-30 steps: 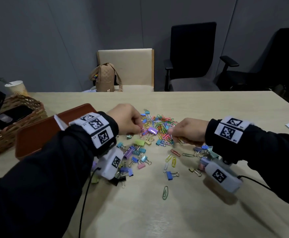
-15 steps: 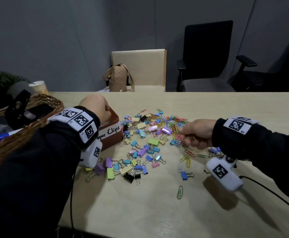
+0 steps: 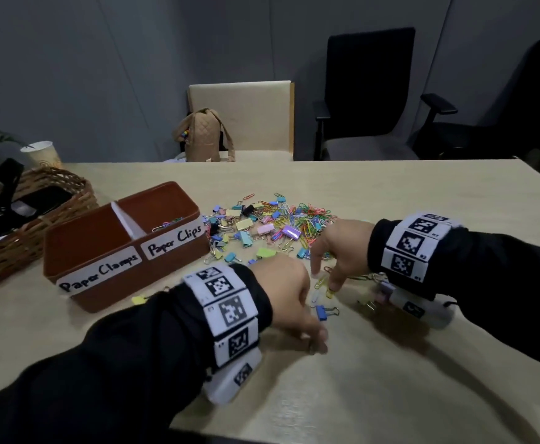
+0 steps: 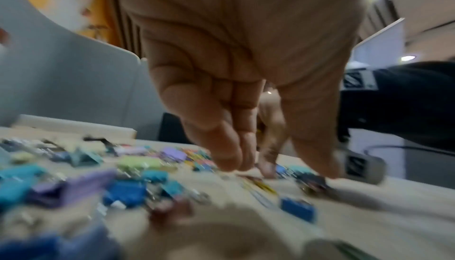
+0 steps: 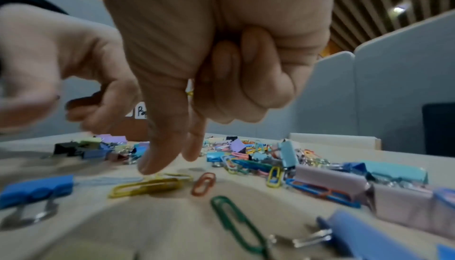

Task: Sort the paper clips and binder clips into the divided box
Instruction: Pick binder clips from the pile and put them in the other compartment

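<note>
A brown divided box labelled "Paper Clamps" and "Paper Clips" stands at the left; a few paper clips lie in its far compartment. A mixed pile of coloured clips covers the table's middle. My right hand points thumb and forefinger down at a yellow paper clip, the thumb touching the table beside it. Its other fingers curl into the palm, where a sliver of yellow wire shows. My left hand reaches down with straight fingers near a blue binder clip, holding nothing.
A wicker basket and a paper cup sit at the far left. A beige chair with a bag and black office chairs stand behind the table. Loose red and green paper clips lie near my right hand.
My left hand came back from over the box to the near side of the pile. My right hand moved from the pile toward me to the loose clips.
</note>
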`<state>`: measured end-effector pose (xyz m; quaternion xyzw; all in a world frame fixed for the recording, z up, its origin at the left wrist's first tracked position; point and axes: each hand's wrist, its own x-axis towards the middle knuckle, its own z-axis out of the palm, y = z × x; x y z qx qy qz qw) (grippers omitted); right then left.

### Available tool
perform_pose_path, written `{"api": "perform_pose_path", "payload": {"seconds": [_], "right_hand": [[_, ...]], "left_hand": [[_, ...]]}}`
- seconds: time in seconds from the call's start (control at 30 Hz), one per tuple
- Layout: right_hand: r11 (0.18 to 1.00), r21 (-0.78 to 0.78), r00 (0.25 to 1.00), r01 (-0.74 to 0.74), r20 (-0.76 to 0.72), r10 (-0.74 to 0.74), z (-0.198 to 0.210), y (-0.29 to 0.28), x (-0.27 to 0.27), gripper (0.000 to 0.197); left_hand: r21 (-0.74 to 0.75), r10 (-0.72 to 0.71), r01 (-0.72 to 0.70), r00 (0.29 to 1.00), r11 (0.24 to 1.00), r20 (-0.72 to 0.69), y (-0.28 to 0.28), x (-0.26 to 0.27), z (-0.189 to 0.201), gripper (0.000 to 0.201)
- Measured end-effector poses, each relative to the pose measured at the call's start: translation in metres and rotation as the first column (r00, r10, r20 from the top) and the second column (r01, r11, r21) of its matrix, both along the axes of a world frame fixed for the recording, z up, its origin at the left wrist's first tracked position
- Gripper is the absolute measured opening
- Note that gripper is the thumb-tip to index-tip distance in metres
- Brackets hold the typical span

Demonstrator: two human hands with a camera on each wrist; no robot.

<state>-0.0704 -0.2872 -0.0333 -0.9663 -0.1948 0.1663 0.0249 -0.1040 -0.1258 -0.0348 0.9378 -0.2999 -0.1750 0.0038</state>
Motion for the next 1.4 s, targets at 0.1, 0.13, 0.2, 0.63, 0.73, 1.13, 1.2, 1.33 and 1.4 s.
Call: {"api": "perform_pose_path", "payload": {"seconds": [0.1, 0.13, 0.2, 0.63, 0.73, 1.13, 1.2, 1.33, 1.4], "right_hand": [[0.998, -0.059, 1.000, -0.012, 0.000, 0.012, -0.001, 0.003, -0.003, 0.041], [0.997, -0.072, 1.000, -0.015, 0.000, 0.015, -0.001, 0.004, -0.004, 0.039], [0.995, -0.090, 0.999, -0.032, -0.013, 0.031, -0.001, 0.005, -0.006, 0.025], [0.931, -0.360, 0.996, -0.057, -0.088, 0.027, -0.008, 0.016, -0.015, 0.019], [0.979, -0.181, 0.993, 0.095, -0.049, -0.106, 0.012, 0.008, -0.008, 0.023], [0.336, 0.775, 0.818, 0.535, -0.375, -0.436, 0.049, -0.021, 0.015, 0.027], [0.214, 0.774, 0.786, 0.596, -0.509, -0.351, 0.048, -0.018, 0.018, 0.025], [0.066, 0.706, 0.700, 0.705, -0.677, -0.226, 0.050, -0.019, 0.028, 0.025], [0.061, 0.681, 0.676, 0.729, -0.704, -0.221, 0.050, -0.019, 0.032, 0.026]], "left_hand": [[0.048, -0.049, 0.051, 0.998, 0.998, -0.038, -0.008, -0.007, -0.007, 0.053], [0.048, -0.072, 0.074, 0.997, 0.996, -0.036, -0.010, -0.007, -0.007, 0.050], [0.036, -0.125, 0.126, 0.992, 0.991, -0.023, -0.013, -0.006, -0.007, 0.037], [-0.192, -0.035, 0.048, 0.997, 0.980, 0.070, 0.000, 0.019, -0.005, 0.019], [-0.161, -0.022, 0.038, 0.994, 0.986, 0.103, -0.012, 0.022, -0.004, 0.018], [0.151, 0.009, -0.033, 0.987, 0.988, 0.158, -0.050, 0.024, -0.001, 0.034], [0.137, 0.020, -0.043, 0.986, 0.990, 0.166, -0.049, 0.022, -0.003, 0.035], [0.097, 0.071, -0.083, 0.991, 0.992, 0.117, -0.045, 0.023, -0.007, 0.032], [0.098, 0.082, -0.089, 0.994, 0.991, 0.071, -0.044, 0.025, -0.006, 0.031]]}}
